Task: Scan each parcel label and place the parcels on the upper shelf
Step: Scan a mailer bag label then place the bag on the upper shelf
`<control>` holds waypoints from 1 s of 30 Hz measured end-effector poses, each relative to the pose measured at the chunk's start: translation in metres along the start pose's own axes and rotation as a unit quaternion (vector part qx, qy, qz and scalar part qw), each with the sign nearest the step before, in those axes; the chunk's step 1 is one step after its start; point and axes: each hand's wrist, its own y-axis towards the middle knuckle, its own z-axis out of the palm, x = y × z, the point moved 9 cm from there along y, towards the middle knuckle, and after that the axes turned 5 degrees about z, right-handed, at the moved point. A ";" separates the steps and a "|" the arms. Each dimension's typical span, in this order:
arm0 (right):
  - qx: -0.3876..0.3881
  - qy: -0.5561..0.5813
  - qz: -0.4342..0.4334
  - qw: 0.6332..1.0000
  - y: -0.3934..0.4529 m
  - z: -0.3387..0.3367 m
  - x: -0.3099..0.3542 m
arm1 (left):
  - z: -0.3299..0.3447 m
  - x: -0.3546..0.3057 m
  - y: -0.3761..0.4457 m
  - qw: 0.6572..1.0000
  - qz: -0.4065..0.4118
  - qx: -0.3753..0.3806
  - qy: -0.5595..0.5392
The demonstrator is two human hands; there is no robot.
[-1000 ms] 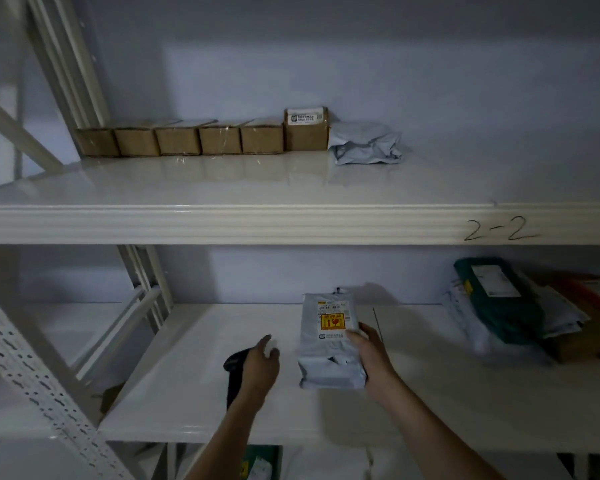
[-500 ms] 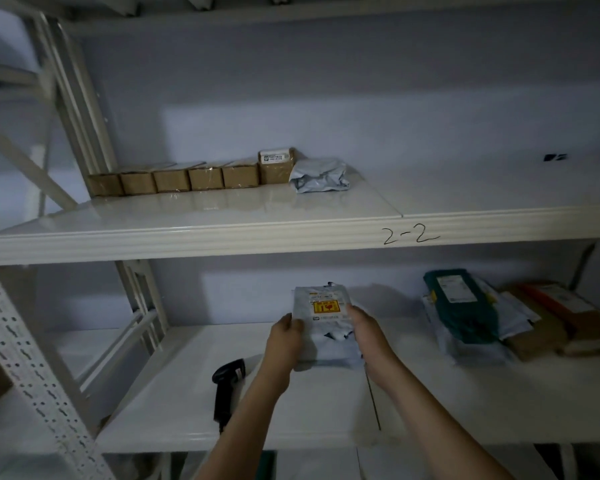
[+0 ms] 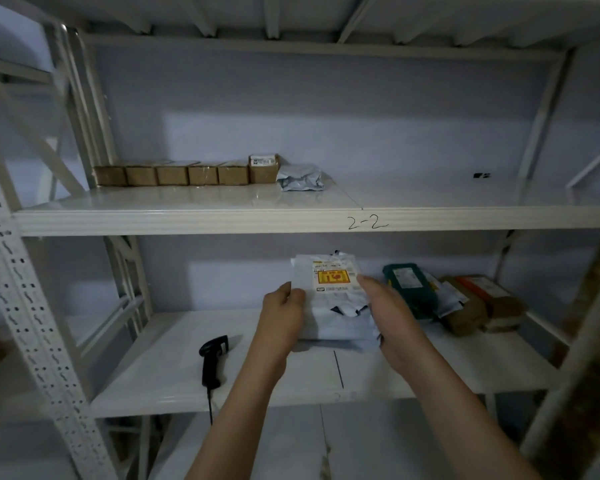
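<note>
Above the lower shelf (image 3: 465,368), both hands' fingers (image 3: 293,294) grip the soft parcel (image 3: 333,306); lifted, it may sag and catch the upper shelf (image 3: 187,220) edge.

Handwritten "2-2" on the upper shelf (image 3: 187,221) front edge; parcel (image 3: 333,296) label print too small to read.

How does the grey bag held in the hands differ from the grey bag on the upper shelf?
The held bag is gripped by the left hand and right hand, in front of the lower shelf; the shelf bag lies beside the boxes. The held bag shows a yellow label; the shelf bag shows none. Both are crumpled grey plastic.
</note>
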 end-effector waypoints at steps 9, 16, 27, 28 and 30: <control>-0.034 0.035 -0.117 0.992 -0.060 -0.047 0.079 | 0.026 -0.081 -0.035 0.990 0.130 -0.014 -0.042; -0.034 0.041 -0.168 0.984 -0.034 -0.087 0.132 | 0.075 -0.115 -0.008 0.983 0.176 -0.018 -0.048; 0.003 -0.081 -0.177 0.981 0.076 -0.127 0.194 | 0.153 -0.139 0.084 0.985 0.171 -0.016 0.032; 0.004 -0.082 -0.169 0.982 0.087 -0.128 0.195 | 0.156 -0.139 0.091 0.985 0.166 -0.012 0.042; 0.007 -0.081 -0.157 0.984 0.110 -0.128 0.195 | 0.161 -0.140 0.106 0.985 0.161 -0.003 0.063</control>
